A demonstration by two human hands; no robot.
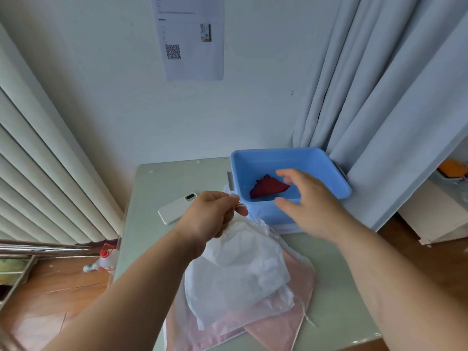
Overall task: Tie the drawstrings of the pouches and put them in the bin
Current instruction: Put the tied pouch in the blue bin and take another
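Note:
My left hand (212, 214) pinches the gathered neck and drawstring of a white pouch (238, 272), lifting its top off the table. The pouch body hangs over pink pouches (286, 323) lying flat beneath it. My right hand (309, 198) hovers with fingers spread over the near edge of the blue bin (336, 178), holding nothing. A dark red pouch (266, 190) lies inside the bin.
A white phone (177, 207) lies on the pale green table (339, 295) to the left of the bin. Pale curtains hang behind the bin at right. A spray bottle (102, 260) stands on the wooden floor at left.

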